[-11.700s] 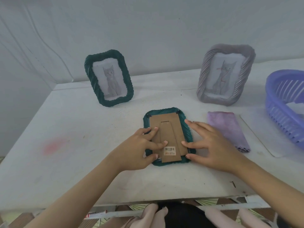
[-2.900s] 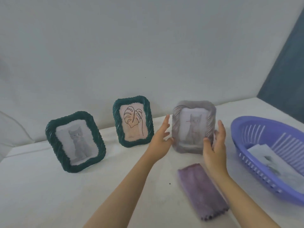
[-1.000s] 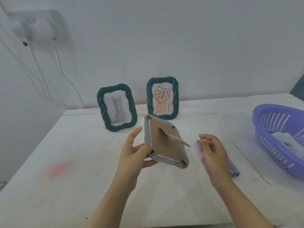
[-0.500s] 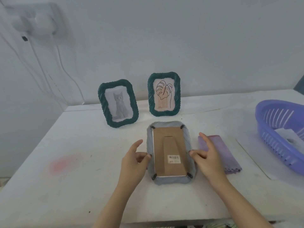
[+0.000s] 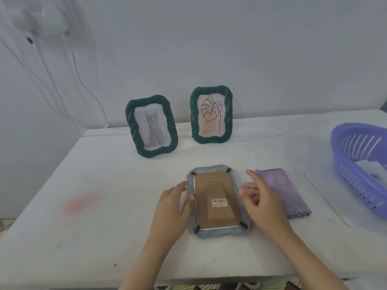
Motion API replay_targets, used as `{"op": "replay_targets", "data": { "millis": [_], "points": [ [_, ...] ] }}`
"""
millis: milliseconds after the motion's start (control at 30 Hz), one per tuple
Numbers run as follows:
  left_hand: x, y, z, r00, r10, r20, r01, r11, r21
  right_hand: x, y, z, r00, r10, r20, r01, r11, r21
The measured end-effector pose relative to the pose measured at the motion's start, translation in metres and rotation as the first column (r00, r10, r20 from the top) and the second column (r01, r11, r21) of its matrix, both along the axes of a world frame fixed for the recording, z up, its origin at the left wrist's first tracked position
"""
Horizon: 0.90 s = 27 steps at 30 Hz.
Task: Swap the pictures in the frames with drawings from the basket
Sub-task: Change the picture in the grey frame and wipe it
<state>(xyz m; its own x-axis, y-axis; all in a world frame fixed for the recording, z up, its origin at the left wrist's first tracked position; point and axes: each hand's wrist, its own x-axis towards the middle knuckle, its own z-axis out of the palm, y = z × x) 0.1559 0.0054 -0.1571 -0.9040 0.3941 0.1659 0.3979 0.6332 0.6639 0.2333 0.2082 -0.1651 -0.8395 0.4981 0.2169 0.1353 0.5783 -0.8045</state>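
Your fingers (image 5: pixel 253 177), loosely spread, touch both long edges of the grey frame (image 5: pixel 218 232), gripping nothing. A second ago your left hand (image 5: pixel 170 208) held it aloft; now it lies face-down on the table (image 5: pixel 104 206), backing (image 5: pixel 215 185) exposed for opening.

Two bare forearms are angling in from below, converging forward. The bare left hand (image 5: pixel 173 208) is lying palm down, fingers relaxed and together, thumb pointing right. The bare right hand (image 5: pixel 261 204) is facing palm inward, fingers loosely spread, slightly bent, gripping nothing.

Head view, forward and down, apparently close over table (image 5: pixel 104 237)
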Motion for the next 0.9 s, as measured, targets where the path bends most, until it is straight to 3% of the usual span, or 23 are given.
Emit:
{"op": "replay_targets", "data": {
  "millis": [133, 267, 767, 900],
  "points": [
    [-0.009, 0.003, 0.001, 0.974, -0.225, 0.026, 0.224, 0.974, 0.013, -0.01, 0.009, 0.007, 0.971, 0.224, 0.084, -0.229, 0.972, 0.051],
    [-0.024, 0.008, -0.007, 0.951, -0.293, 0.095, 0.307, 0.931, -0.196, -0.019, 0.019, 0.005, 0.907, 0.336, 0.255, -0.395, 0.888, 0.234],
    [-0.038, 0.013, -0.002, 0.944, -0.287, 0.16, 0.329, 0.844, -0.425, -0.035, 0.03, 0.01, 0.786, 0.313, 0.534, -0.506, 0.821, 0.265],
    [-0.041, 0.019, 0.007, 0.938, -0.239, 0.25, 0.336, 0.802, -0.493, -0.042, 0.027, 0.018, 0.73, 0.307, 0.611, -0.544, 0.802, 0.247]
  ]
}}
